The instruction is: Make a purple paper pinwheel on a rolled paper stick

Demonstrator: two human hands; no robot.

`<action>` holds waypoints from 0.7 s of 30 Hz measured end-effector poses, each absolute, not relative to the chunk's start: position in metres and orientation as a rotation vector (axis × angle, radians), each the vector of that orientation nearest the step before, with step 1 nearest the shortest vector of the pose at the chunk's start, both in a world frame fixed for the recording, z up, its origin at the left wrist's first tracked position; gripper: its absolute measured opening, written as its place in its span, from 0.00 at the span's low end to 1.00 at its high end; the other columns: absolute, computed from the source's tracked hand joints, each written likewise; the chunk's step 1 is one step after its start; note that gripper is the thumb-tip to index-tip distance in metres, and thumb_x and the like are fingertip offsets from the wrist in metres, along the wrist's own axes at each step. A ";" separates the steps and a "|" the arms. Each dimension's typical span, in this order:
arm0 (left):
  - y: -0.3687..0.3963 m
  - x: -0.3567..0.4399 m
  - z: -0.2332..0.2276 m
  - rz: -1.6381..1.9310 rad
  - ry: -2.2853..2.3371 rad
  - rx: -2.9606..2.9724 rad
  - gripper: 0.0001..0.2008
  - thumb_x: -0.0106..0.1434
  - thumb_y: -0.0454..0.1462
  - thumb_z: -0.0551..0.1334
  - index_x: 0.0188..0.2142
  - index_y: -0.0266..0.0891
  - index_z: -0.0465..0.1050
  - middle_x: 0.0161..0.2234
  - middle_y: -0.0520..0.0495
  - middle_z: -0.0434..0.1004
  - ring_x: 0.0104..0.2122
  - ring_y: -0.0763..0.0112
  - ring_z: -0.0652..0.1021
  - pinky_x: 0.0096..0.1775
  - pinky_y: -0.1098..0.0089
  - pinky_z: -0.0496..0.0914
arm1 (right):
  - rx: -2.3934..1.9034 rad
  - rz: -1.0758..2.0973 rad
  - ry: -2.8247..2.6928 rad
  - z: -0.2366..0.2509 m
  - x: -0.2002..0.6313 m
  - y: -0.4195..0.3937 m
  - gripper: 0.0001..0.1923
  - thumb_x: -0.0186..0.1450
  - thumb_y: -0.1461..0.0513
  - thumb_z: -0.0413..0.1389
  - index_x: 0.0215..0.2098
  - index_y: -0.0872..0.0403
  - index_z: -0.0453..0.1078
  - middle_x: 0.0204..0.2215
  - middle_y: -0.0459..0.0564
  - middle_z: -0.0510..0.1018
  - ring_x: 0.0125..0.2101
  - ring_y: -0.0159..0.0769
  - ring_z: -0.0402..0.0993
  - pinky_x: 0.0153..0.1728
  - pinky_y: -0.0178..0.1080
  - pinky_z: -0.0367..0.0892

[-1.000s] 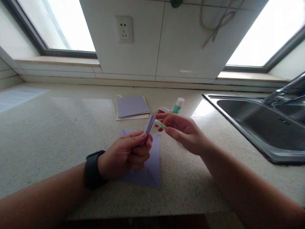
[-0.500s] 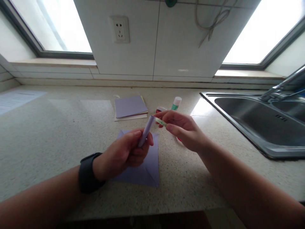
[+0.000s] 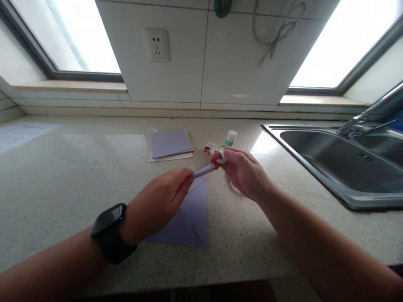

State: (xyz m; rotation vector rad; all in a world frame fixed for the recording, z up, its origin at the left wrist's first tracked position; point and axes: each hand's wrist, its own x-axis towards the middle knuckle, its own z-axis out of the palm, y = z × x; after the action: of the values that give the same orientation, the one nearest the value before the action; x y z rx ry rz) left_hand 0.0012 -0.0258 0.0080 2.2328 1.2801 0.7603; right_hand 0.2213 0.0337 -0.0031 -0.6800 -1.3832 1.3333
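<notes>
My left hand (image 3: 160, 201), with a black watch on its wrist, is closed around a thin purple paper roll (image 3: 202, 171) that points to the right. In my right hand (image 3: 241, 170) a small ring-shaped roll of tape (image 3: 219, 154), white and pale green, is pinched between the fingers. The far end of the paper roll nearly meets the right fingertips; whether they touch, I cannot tell. Beneath the left hand lies a purple envelope (image 3: 192, 220) on the counter, partly covered by it. Just behind the right hand stands a glue stick (image 3: 231, 138) with a white cap.
A stack of purple and cream paper (image 3: 171, 143) lies farther back. Beside the glue stick is a red and white item (image 3: 208, 147), partly hidden. To the right is a steel sink (image 3: 321, 157) with a faucet (image 3: 359, 119). A printed sheet (image 3: 25, 133) lies far left.
The paper roll has tipped from steep to nearly level, its end now near the right fingers. My left hand has turned palm-down. The tape roll has turned from edge-on to show its ring.
</notes>
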 end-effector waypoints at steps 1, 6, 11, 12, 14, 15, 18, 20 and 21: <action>-0.025 0.001 0.006 0.755 1.292 2.248 0.13 0.75 0.43 0.52 0.42 0.41 0.73 0.38 0.46 0.77 0.38 0.62 0.75 0.41 0.65 0.63 | -0.697 1.332 -1.398 -0.006 0.222 0.035 0.13 0.68 0.56 0.56 0.33 0.55 0.79 0.36 0.53 0.78 0.35 0.37 0.72 0.39 0.42 0.68; -0.022 -0.001 0.001 0.773 1.316 2.282 0.13 0.75 0.42 0.52 0.42 0.41 0.74 0.42 0.44 0.79 0.41 0.60 0.76 0.44 0.63 0.64 | -0.846 1.246 -1.597 -0.009 0.224 0.035 0.19 0.69 0.49 0.57 0.33 0.55 0.79 0.33 0.52 0.77 0.34 0.37 0.70 0.37 0.41 0.65; -0.021 -0.001 0.001 0.756 1.344 2.370 0.14 0.76 0.42 0.52 0.47 0.40 0.74 0.42 0.43 0.78 0.41 0.60 0.75 0.44 0.63 0.64 | -0.881 1.053 -1.882 0.002 0.221 0.028 0.18 0.65 0.50 0.63 0.25 0.53 0.74 0.28 0.47 0.71 0.36 0.37 0.68 0.39 0.42 0.64; -0.021 -0.001 0.001 0.743 1.346 2.386 0.14 0.76 0.42 0.52 0.47 0.40 0.74 0.42 0.43 0.78 0.41 0.59 0.75 0.44 0.62 0.64 | -0.882 1.025 -1.891 0.003 0.221 0.027 0.17 0.65 0.50 0.63 0.24 0.53 0.74 0.28 0.48 0.71 0.37 0.38 0.68 0.41 0.43 0.65; -0.021 0.000 0.001 0.713 1.357 2.417 0.14 0.76 0.42 0.52 0.48 0.39 0.74 0.42 0.42 0.77 0.42 0.59 0.75 0.45 0.62 0.64 | -0.895 1.002 -1.886 0.003 0.220 0.027 0.17 0.64 0.52 0.64 0.23 0.53 0.73 0.29 0.49 0.72 0.38 0.39 0.69 0.42 0.44 0.66; -0.021 0.000 0.001 0.704 1.363 2.431 0.14 0.76 0.42 0.52 0.48 0.39 0.73 0.43 0.42 0.77 0.42 0.59 0.75 0.46 0.62 0.64 | -0.903 1.011 -1.878 0.003 0.219 0.026 0.15 0.64 0.53 0.64 0.24 0.53 0.74 0.31 0.49 0.72 0.38 0.39 0.69 0.41 0.44 0.66; -0.023 0.000 0.002 0.735 1.361 2.418 0.13 0.76 0.42 0.52 0.48 0.40 0.72 0.43 0.43 0.77 0.43 0.59 0.75 0.47 0.62 0.64 | -0.887 1.036 -1.837 0.001 0.218 0.026 0.09 0.63 0.56 0.64 0.29 0.53 0.76 0.35 0.51 0.74 0.39 0.39 0.70 0.39 0.42 0.68; -0.024 -0.001 0.003 0.757 1.373 2.355 0.13 0.75 0.43 0.52 0.46 0.42 0.72 0.42 0.45 0.77 0.41 0.60 0.76 0.44 0.63 0.64 | -0.862 1.029 -1.819 0.001 0.217 0.026 0.06 0.62 0.58 0.64 0.30 0.53 0.77 0.38 0.52 0.75 0.40 0.38 0.72 0.40 0.42 0.69; -0.024 -0.001 0.004 0.753 1.384 2.311 0.12 0.75 0.44 0.52 0.45 0.42 0.71 0.40 0.46 0.78 0.39 0.61 0.76 0.41 0.64 0.64 | -0.851 1.022 -1.816 0.001 0.217 0.025 0.06 0.61 0.59 0.64 0.29 0.53 0.76 0.40 0.52 0.74 0.41 0.38 0.72 0.40 0.41 0.69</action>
State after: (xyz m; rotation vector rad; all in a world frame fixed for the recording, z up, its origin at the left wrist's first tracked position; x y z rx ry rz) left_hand -0.0012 -0.0244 0.0041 2.3110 1.3836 0.7526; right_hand 0.2169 0.0250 0.0008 -0.8506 -1.8158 1.0215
